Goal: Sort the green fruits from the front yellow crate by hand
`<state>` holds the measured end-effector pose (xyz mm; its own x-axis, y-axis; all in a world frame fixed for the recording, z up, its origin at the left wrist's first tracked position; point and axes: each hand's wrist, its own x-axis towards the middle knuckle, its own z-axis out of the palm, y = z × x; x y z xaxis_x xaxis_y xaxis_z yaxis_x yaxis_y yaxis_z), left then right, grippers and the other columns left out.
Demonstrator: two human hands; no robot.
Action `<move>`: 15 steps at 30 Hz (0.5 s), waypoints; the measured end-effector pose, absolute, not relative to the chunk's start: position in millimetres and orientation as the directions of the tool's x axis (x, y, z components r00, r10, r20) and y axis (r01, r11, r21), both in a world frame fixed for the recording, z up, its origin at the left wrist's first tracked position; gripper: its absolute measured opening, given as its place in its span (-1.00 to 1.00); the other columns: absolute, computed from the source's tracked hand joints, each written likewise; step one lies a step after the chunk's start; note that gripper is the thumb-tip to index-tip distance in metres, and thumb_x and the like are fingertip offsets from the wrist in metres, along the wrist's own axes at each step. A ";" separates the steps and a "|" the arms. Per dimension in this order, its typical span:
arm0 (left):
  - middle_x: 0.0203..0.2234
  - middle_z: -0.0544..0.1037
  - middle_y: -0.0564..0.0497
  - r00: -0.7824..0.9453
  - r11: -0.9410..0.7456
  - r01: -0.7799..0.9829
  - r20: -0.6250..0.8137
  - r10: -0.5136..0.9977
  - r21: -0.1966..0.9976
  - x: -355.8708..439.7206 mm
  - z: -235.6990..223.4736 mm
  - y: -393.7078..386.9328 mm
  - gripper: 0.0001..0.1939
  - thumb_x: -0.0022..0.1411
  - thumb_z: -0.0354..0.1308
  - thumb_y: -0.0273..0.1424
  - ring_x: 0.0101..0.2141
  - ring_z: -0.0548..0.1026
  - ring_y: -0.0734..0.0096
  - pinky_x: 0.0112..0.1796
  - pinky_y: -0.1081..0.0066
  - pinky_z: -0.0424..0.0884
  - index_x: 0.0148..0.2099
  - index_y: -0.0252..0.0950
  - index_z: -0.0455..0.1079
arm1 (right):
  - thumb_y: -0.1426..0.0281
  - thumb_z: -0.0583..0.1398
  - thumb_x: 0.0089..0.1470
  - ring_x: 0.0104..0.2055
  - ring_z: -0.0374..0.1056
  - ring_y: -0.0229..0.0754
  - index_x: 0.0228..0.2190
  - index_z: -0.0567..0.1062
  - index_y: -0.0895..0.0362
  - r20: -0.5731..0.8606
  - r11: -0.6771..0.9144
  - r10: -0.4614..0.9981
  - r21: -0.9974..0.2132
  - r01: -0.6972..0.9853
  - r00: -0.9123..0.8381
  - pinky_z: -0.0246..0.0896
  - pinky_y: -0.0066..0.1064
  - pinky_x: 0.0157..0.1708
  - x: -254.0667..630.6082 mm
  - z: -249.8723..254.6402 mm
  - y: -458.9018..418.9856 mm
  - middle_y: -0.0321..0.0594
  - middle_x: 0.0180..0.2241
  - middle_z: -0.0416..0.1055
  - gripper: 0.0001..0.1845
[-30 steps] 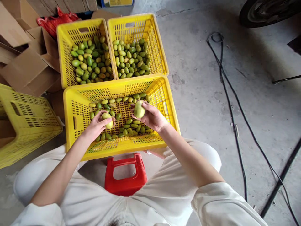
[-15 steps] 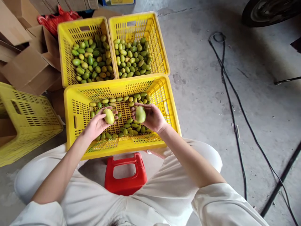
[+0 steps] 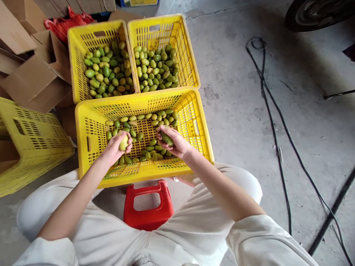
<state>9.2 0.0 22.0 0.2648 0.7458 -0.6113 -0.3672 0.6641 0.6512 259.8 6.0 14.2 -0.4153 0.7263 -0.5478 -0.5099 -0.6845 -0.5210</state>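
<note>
Both hands are over the near yellow crate (image 3: 138, 176), each with fingers wrapped round a fruit that looks like a small mango. In my left hand (image 3: 114, 147) is a pale yellow-green mango (image 3: 123, 143), partly covered by the fingers. My right hand (image 3: 179, 143) grips a darker green mango (image 3: 166, 139) at the crate's right half. Below them, loose green mangoes (image 3: 140, 136) lie on the slatted bottom, in a row along the far wall and in a group (image 3: 156, 152) along the near wall.
Behind stand two yellow crates, the left one (image 3: 70, 62) and the right one (image 3: 191, 51), both holding many mangoes. A red stool (image 3: 148, 220) is between my legs. Cardboard boxes (image 3: 36, 81) and another yellow crate (image 3: 44, 135) are at left. Black cable (image 3: 273, 122) lies on the floor at right.
Both hands have turned and closed more round their mangoes. The one in my right hand now shows a darker green side. My left hand has shifted slightly left, uncovering mangoes below.
</note>
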 end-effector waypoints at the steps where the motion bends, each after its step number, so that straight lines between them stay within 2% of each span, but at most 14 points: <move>1: -0.46 0.51 0.02 0.265 0.670 -0.396 -0.621 0.738 0.628 9.0 21.9 0.9 -0.68 0.15 0.41 -0.19 -0.51 0.49 0.44 -0.52 0.45 0.43 -0.24 -0.29 0.43 | 0.12 0.44 0.06 -0.62 0.21 -0.39 -0.32 0.43 0.10 -0.546 -0.679 0.730 -0.511 -0.527 -0.411 -0.03 -0.61 -0.74 260.2 14.5 7.4 -0.37 -0.50 0.42 -0.60; 4: -0.30 0.61 -0.09 0.248 0.670 -0.436 -0.636 0.731 0.601 8.4 22.6 2.1 -0.68 0.19 0.33 -0.24 -0.31 0.61 0.22 -0.32 0.26 0.59 -0.08 -0.31 0.48 | 0.19 0.28 0.21 -0.40 0.46 -0.19 -0.19 0.48 0.09 -0.532 -0.669 0.733 -0.449 -0.593 -0.425 0.44 -0.40 -0.47 261.9 18.4 11.5 -0.24 -0.35 0.54 -0.76; 7: -0.28 0.61 -0.07 0.253 0.659 -0.391 -0.613 0.748 0.643 7.6 23.8 0.4 -0.68 0.16 0.38 -0.31 -0.25 0.63 0.21 -0.24 0.25 0.60 -0.06 -0.27 0.46 | 0.37 0.26 0.14 -0.24 0.53 -0.11 -0.11 0.48 0.07 -0.521 -0.652 0.744 -0.427 -0.627 -0.419 0.55 -0.24 -0.26 262.4 22.5 12.0 -0.20 -0.23 0.58 -0.75; 9: -0.34 0.59 -0.02 0.272 0.650 -0.363 -0.591 0.759 0.668 7.2 25.0 -1.3 -0.64 0.08 0.48 -0.36 -0.33 0.61 0.30 -0.32 0.34 0.57 -0.14 -0.25 0.41 | 0.41 0.31 0.10 -0.27 0.52 -0.15 -0.09 0.47 0.06 -0.528 -0.649 0.745 -0.436 -0.623 -0.407 0.55 -0.27 -0.27 261.5 22.9 10.0 -0.25 -0.24 0.55 -0.69; 11: -0.40 0.54 0.06 0.296 0.649 -0.341 -0.578 0.761 0.680 7.1 26.8 -2.4 -0.55 -0.03 0.55 -0.42 -0.48 0.52 0.47 -0.48 0.47 0.45 -0.24 -0.24 0.31 | 0.43 0.39 0.03 -0.35 0.47 -0.23 -0.12 0.46 0.05 -0.532 -0.648 0.747 -0.449 -0.616 -0.398 0.50 -0.39 -0.38 260.3 20.9 6.9 -0.34 -0.31 0.49 -0.64; 13: -0.45 0.49 0.13 0.310 0.656 -0.324 -0.578 0.755 0.682 7.6 28.6 -2.6 -0.48 -0.08 0.57 -0.44 -0.60 0.40 0.61 -0.60 0.57 0.28 -0.29 -0.23 0.24 | 0.46 0.46 -0.08 -0.45 0.36 -0.34 -0.21 0.44 0.06 -0.530 -0.646 0.749 -0.453 -0.614 -0.398 0.31 -0.55 -0.55 259.2 17.2 4.1 -0.42 -0.40 0.41 -0.58; 15: -0.49 0.46 0.16 0.304 0.655 -0.320 -0.581 0.755 0.684 8.6 30.0 -1.9 -0.51 -0.07 0.56 -0.42 -0.64 0.34 0.65 -0.64 0.59 0.20 -0.25 -0.24 0.29 | 0.45 0.52 -0.18 -0.55 0.24 -0.40 -0.30 0.39 0.07 -0.529 -0.648 0.750 -0.467 -0.601 -0.398 0.07 -0.63 -0.66 258.5 13.5 2.3 -0.47 -0.47 0.34 -0.52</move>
